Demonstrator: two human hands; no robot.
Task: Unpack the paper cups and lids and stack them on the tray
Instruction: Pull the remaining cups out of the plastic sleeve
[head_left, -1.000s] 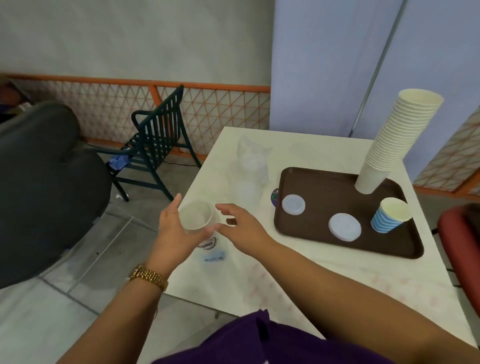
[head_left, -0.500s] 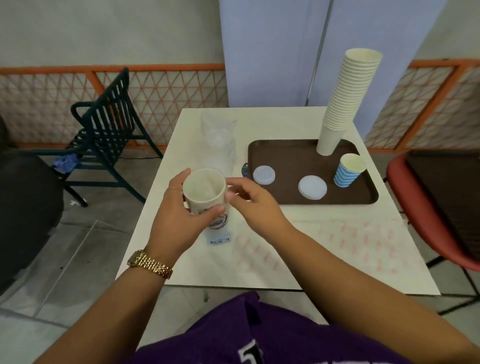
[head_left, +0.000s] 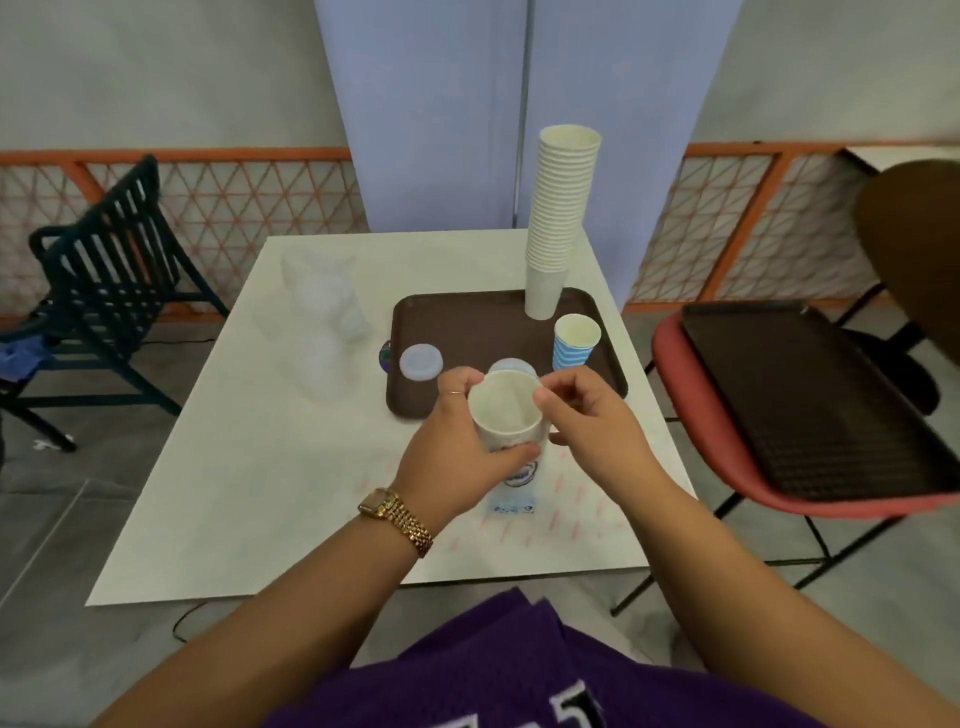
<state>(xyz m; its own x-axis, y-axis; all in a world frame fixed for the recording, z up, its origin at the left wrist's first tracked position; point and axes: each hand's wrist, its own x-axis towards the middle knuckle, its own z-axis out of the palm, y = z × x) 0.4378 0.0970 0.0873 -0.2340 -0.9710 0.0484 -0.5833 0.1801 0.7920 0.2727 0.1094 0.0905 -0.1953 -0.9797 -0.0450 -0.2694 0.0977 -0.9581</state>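
Above the tray's (head_left: 410, 322) near edge, a wrapped cup stack (head_left: 508, 415) is gripped by the left hand (head_left: 457, 447); its wrapper is pinched by the right hand (head_left: 587, 421). Cups could be crushed by a hard pull.

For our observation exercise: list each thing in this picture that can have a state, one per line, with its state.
Left hand: grips the white cup.
Right hand: pinches the cup's rim.
White cup: upright, empty, held above the table.
Tall cup stack: upright on the tray, leaning slightly.
Blue striped cup: upright, empty, on the tray.
Lid: lying flat on the tray.
Tray: flat on the table.
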